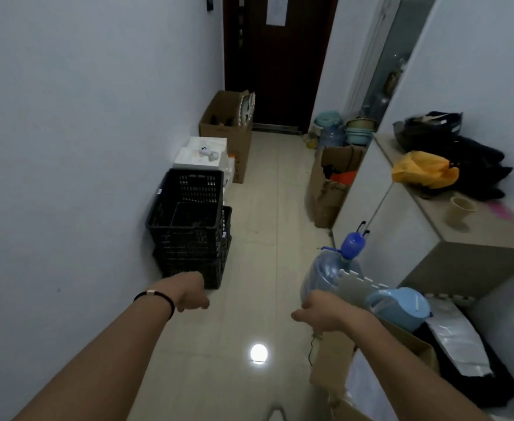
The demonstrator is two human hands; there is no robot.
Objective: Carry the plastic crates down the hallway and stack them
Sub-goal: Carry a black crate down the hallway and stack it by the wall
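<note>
A narrow hallway seen from a head camera, looking forward and down. Two bare forearms are reaching out over the tiled floor [249,238], well apart. The left hand [193,296] and the right hand [318,311] are both hanging with fingers loosely curled and are holding nothing.

Black plastic crates [189,226] are standing in a stack against the left wall, just ahead of the left hand; the top one is sitting slightly askew on those below. No crate is being carried.

On the right, a water jug [322,275] with a blue pump is standing beside a cabinet [432,226].

The person seems to be between loads, with the stack already begun. Whether more crates are waiting elsewhere cannot be told. The next move probably calls either for squaring the top crate or for turning to fetch another.
</note>
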